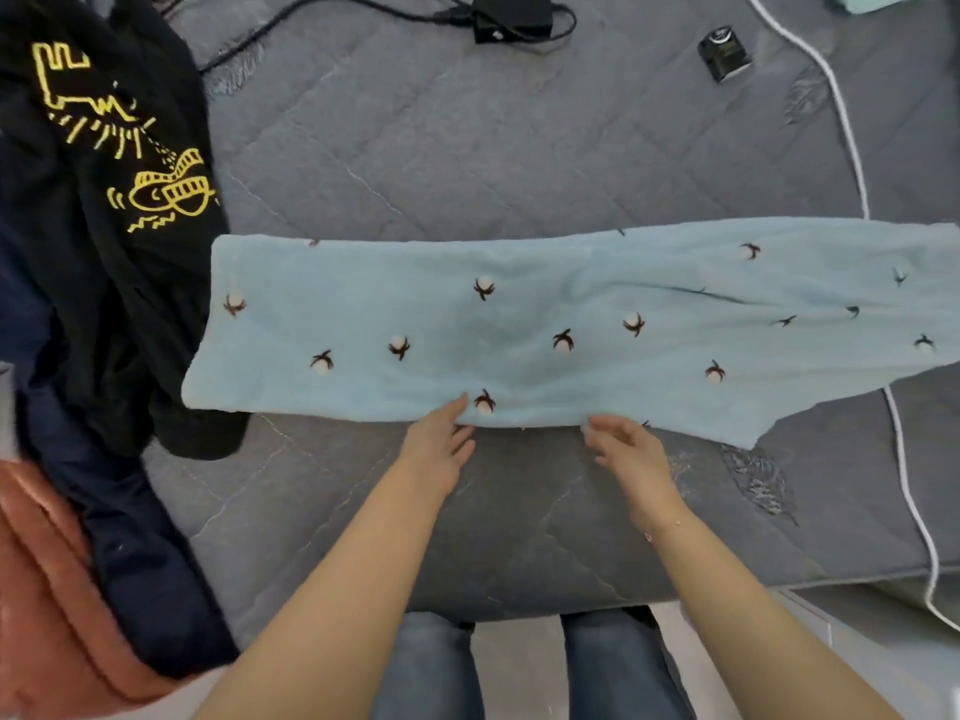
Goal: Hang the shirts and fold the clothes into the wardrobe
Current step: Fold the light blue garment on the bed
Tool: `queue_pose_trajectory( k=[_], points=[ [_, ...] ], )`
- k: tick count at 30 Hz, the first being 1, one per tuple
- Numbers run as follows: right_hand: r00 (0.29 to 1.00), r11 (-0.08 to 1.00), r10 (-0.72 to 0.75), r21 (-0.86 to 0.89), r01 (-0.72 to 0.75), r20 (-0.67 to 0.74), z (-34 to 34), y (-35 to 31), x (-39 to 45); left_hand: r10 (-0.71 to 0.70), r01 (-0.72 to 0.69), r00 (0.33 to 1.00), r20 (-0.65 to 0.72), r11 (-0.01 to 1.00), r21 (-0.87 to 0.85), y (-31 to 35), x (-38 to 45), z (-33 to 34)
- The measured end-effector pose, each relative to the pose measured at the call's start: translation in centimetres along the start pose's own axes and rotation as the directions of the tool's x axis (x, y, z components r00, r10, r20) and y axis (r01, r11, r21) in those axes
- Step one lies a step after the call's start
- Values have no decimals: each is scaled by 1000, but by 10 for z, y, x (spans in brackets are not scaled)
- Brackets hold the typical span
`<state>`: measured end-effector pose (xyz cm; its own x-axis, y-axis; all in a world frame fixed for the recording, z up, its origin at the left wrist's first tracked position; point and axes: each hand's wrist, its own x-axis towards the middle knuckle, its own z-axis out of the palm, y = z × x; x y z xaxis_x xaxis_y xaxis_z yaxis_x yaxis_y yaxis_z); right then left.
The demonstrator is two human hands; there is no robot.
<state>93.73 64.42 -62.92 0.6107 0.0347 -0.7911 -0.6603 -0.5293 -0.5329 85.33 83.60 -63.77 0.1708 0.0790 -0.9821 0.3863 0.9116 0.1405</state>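
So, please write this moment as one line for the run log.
stage: folding | item: light blue garment flat on bed | left hand open, touching near edge | right hand open, at near edge

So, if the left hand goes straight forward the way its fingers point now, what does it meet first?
The left hand has its fingers straight, pointing up and slightly right, and their tips are already at the near edge of the light blue garment. It would slide onto that fabric first, probably over the small flower motif beside the fingertips.

On 1 grey bed: 1 light-blue garment, 3 other garments (black, navy, rust), 1 power adapter, 1 small black box.
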Motion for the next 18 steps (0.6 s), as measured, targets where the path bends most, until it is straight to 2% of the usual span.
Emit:
queue_pose_trajectory(
  k=[2,4,6,7,8,9,11,12,13,14,15,16,18],
  points=[
    [996,994,-92,-56,91,-5,-33,-13,17,-13,-6,996,89,976,220,-16,-1,40],
    [983,979,-183,-93,181,-7,-66,-27,39,-41,-13,993,115,900,435,-20,-2,80],
    [948,933,-317,-184,308,-24,-105,-41,65,-45,-47,992,118,738,673,-19,-3,122],
    [919,892,-393,-252,376,-19,-125,-50,81,4,-110,990,139,640,760,-18,-2,143],
    [884,838,-466,-324,439,-7,-145,-59,97,125,-229,974,192,544,807,-19,2,163],
    [848,776,-531,-397,490,10,-164,-69,114,304,-387,913,273,432,815,-18,7,183],
    [770,628,-635,-544,556,53,-201,-90,150,600,-626,672,435,145,766,-11,14,220],
    [730,542,-678,-613,575,86,-218,-100,169,668,-663,563,486,15,748,-6,19,238],
    [695,454,-708,-671,586,128,-232,-110,189,703,-647,488,518,-107,755,-1,28,254],
    [669,374,-723,-714,591,175,-245,-120,209,714,-578,458,530,-214,787,6,38,269],
    [655,300,-722,-753,586,223,-257,-129,227,708,-482,465,531,-300,823,12,48,281],
    [656,233,-707,-790,568,264,-266,-137,244,688,-393,506,521,-353,849,16,58,291],
    [677,120,-663,-847,518,320,-279,-147,269,604,-308,634,483,-376,874,20,74,303]
  ],
)
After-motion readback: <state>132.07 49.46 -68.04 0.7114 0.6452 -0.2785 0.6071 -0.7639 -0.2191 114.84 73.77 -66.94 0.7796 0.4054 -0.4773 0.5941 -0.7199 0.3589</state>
